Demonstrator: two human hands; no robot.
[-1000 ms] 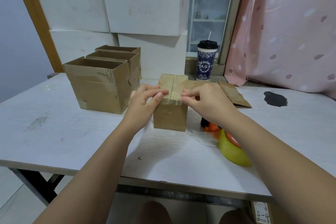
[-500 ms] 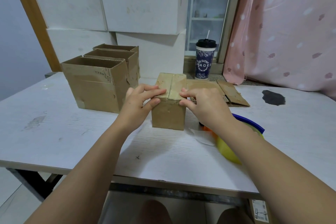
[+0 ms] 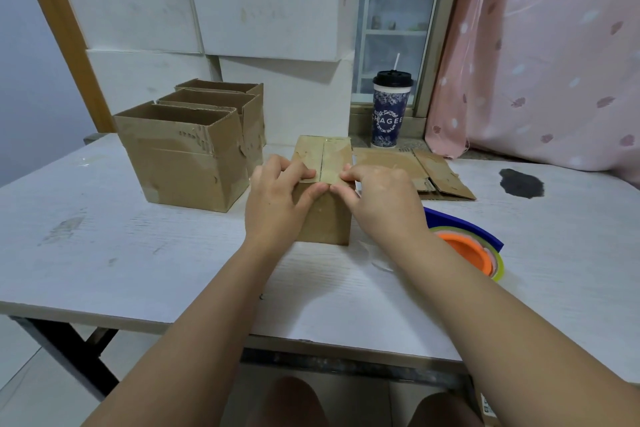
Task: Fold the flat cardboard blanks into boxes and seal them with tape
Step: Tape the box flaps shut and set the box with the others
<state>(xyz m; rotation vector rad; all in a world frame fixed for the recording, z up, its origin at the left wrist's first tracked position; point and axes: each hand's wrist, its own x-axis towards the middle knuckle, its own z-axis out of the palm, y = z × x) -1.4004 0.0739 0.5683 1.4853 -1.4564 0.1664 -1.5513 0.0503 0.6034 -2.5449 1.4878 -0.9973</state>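
Note:
A small cardboard box (image 3: 325, 222) stands closed on the white table (image 3: 138, 253), with clear tape along its top seam and over the near edge. My left hand (image 3: 277, 199) rests its fingers on the box top at the left and lays its thumb across the upper front face. My right hand (image 3: 377, 198) mirrors it at the right, so the two thumb tips meet at the middle of the near edge and press the tape end down. A flat cardboard blank (image 3: 419, 170) lies just behind the right hand. A tape dispenser (image 3: 467, 248), blue, orange and yellow-green, lies by my right forearm.
Three open-topped cardboard boxes (image 3: 187, 163) stand in a row at the left. A dark lidded cup (image 3: 391, 111) with a straw sits on the sill at the back. A dark stain (image 3: 521, 183) marks the table's right side, below a pink curtain (image 3: 547, 55).
Both thumbs have slid from the top edge down onto the front face and met at the middle. The tape dispenser shows more beside my right forearm.

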